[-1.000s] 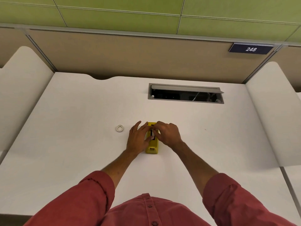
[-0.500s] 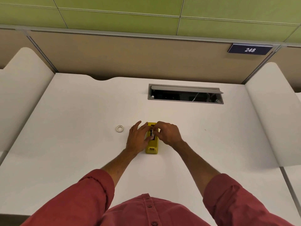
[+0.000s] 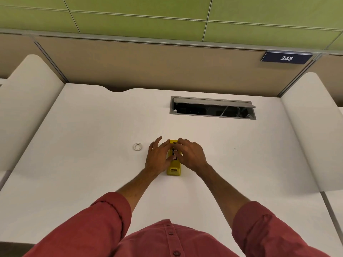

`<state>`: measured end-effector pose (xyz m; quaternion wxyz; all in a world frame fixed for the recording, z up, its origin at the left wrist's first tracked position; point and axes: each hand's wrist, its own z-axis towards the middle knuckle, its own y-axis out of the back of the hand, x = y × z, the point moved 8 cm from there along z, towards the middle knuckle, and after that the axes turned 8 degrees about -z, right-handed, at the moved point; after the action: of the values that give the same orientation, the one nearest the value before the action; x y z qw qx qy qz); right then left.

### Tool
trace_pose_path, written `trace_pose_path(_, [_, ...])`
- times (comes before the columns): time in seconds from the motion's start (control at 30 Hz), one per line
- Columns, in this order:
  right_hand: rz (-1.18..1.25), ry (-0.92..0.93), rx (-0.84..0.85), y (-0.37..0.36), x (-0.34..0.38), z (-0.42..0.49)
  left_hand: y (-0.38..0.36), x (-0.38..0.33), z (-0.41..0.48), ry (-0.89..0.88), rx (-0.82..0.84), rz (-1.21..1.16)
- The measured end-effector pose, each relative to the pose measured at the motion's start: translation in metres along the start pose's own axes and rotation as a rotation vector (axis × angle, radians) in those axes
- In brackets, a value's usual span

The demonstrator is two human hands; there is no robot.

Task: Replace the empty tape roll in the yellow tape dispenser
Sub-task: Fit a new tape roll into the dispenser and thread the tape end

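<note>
The yellow tape dispenser (image 3: 174,169) stands on the white desk (image 3: 92,127), its long side pointing away from me. My left hand (image 3: 158,157) lies against its left side, fingers spread and thumb on the top. My right hand (image 3: 191,154) covers its right side, fingertips pinched at the dark slot in the middle, where something small and whitish shows. What the fingers pinch is too hidden to name. A small white tape ring (image 3: 137,146) lies flat on the desk, left of my left hand and apart from it.
An open grey cable hatch (image 3: 212,115) is set into the desk behind the dispenser. White side dividers (image 3: 313,127) rise left and right. A brown partition with a sign "248" (image 3: 286,58) closes the back.
Both hands stay on the dispenser; only the fingers at the slot have shifted slightly. The ring has not moved.
</note>
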<state>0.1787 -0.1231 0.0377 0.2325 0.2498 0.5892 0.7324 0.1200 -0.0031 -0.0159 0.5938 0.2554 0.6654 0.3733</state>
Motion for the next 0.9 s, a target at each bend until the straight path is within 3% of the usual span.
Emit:
trace_pose_path(0.43, [-0.043,0.119,0.048,-0.001,0.009,0.011,0.002,-0.003,-0.001,-0.01,-0.023,0.03])
trace_pose_path(0.9, [0.044,0.055,0.036,0.002,0.003,0.013,0.003,-0.003,0.002,0.004,-0.003,0.014])
